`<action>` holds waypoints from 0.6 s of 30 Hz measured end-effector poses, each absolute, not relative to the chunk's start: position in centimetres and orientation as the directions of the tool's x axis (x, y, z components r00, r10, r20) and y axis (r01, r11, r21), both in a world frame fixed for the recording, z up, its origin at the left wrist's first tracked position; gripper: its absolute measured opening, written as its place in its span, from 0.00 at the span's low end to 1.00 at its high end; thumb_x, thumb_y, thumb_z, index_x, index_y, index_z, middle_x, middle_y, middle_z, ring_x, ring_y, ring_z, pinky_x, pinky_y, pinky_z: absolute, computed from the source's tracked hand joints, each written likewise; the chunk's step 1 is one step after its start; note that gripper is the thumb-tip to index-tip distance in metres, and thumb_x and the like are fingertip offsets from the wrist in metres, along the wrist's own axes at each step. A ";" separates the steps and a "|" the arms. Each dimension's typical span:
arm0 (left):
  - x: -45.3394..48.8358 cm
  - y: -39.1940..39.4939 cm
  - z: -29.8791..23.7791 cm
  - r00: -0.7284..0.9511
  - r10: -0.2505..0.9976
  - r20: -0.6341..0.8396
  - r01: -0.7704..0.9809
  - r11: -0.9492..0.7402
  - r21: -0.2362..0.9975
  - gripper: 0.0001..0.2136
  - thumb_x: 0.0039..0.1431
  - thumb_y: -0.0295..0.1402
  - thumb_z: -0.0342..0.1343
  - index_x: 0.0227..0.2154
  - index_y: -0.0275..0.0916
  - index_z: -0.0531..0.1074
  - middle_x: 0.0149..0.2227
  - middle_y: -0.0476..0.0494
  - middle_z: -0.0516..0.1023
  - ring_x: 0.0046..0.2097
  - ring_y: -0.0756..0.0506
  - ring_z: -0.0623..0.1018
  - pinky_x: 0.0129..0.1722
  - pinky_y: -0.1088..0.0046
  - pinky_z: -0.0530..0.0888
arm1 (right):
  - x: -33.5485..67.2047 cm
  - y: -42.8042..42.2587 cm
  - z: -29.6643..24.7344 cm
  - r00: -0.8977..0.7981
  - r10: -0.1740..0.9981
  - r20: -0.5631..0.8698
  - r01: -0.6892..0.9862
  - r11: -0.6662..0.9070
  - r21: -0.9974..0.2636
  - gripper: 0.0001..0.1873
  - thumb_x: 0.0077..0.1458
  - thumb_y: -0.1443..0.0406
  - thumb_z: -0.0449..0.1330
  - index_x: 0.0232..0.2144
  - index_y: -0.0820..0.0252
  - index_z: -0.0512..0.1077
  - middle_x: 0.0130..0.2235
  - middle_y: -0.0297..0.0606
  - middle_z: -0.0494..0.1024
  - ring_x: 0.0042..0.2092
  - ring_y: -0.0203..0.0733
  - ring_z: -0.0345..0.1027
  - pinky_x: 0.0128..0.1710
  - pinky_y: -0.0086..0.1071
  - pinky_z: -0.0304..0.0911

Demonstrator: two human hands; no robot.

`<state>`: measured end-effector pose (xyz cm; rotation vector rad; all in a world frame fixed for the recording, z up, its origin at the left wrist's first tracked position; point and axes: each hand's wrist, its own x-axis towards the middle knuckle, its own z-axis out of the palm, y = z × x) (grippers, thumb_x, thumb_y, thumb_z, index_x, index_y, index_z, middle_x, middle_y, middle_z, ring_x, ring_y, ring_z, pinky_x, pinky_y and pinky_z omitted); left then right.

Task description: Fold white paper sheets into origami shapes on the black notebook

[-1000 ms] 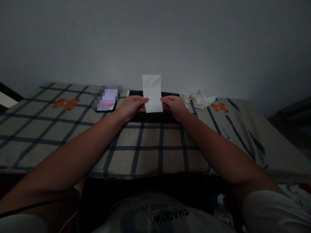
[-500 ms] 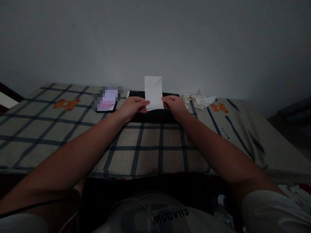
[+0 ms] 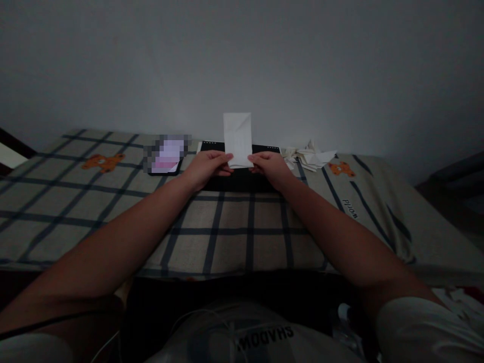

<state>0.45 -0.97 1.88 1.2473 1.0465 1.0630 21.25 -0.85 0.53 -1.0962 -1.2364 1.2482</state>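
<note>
A folded white paper (image 3: 238, 137) stands upright above a black board (image 3: 242, 179) that lies on the checked cloth. My left hand (image 3: 207, 168) pinches the paper's lower left corner. My right hand (image 3: 269, 166) pinches its lower right corner. Faint creases show near the paper's top edge. Both forearms stretch forward over the cloth.
A phone (image 3: 165, 159) with a lit screen lies left of the board. Several crumpled or folded white papers (image 3: 310, 155) sit to the right. The checked cloth (image 3: 113, 201) with orange bear prints covers the surface, and a plain wall rises close behind.
The paper has risen a little in my fingers, and both hands now grip it at its bottom corners instead of along its sides.
</note>
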 end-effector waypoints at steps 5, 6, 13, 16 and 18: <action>0.2 -0.7 1.7 0.298 0.951 -0.085 -0.047 0.104 0.993 0.06 0.59 0.32 0.67 0.29 0.34 0.79 0.29 0.43 0.81 0.29 0.53 0.79 0.32 0.81 0.78 | 21.5 -0.7 0.6 -0.072 0.996 0.055 -0.100 0.048 -0.994 0.11 0.48 0.61 0.73 0.29 0.62 0.78 0.25 0.32 0.77 0.28 0.32 0.70 0.30 0.28 0.70; 0.2 -0.6 1.6 0.293 0.952 -0.085 -0.038 0.100 0.994 0.06 0.59 0.31 0.66 0.29 0.34 0.79 0.28 0.44 0.81 0.28 0.53 0.78 0.31 0.81 0.77 | 21.5 -0.6 0.5 -0.077 0.996 0.050 -0.112 0.041 -0.993 0.11 0.48 0.61 0.73 0.29 0.62 0.78 0.25 0.32 0.77 0.28 0.32 0.70 0.31 0.28 0.70; 0.1 -0.6 1.9 0.256 0.966 -0.035 0.043 0.025 0.999 0.06 0.59 0.29 0.66 0.28 0.33 0.79 0.28 0.44 0.82 0.25 0.55 0.75 0.29 0.81 0.75 | 21.3 -0.7 0.6 -0.096 0.995 0.027 -0.144 0.013 -0.989 0.13 0.48 0.60 0.74 0.26 0.61 0.74 0.23 0.29 0.73 0.27 0.31 0.69 0.30 0.27 0.70; -0.1 -0.7 1.9 0.311 0.950 -0.016 0.045 0.002 0.999 0.06 0.54 0.29 0.69 0.33 0.33 0.80 0.32 0.43 0.83 0.30 0.53 0.78 0.35 0.78 0.78 | 21.4 -0.8 0.7 -0.093 0.995 0.024 -0.145 0.010 -0.989 0.14 0.47 0.60 0.74 0.26 0.60 0.74 0.25 0.30 0.74 0.27 0.31 0.69 0.30 0.27 0.70; -0.3 -0.6 1.7 0.349 0.937 -0.018 0.032 0.007 0.999 0.09 0.51 0.29 0.72 0.35 0.33 0.81 0.33 0.43 0.83 0.33 0.52 0.80 0.38 0.76 0.79 | 21.4 -0.8 0.6 -0.086 0.996 0.027 -0.135 0.015 -0.991 0.14 0.47 0.59 0.74 0.27 0.60 0.75 0.26 0.31 0.75 0.27 0.31 0.69 0.30 0.27 0.70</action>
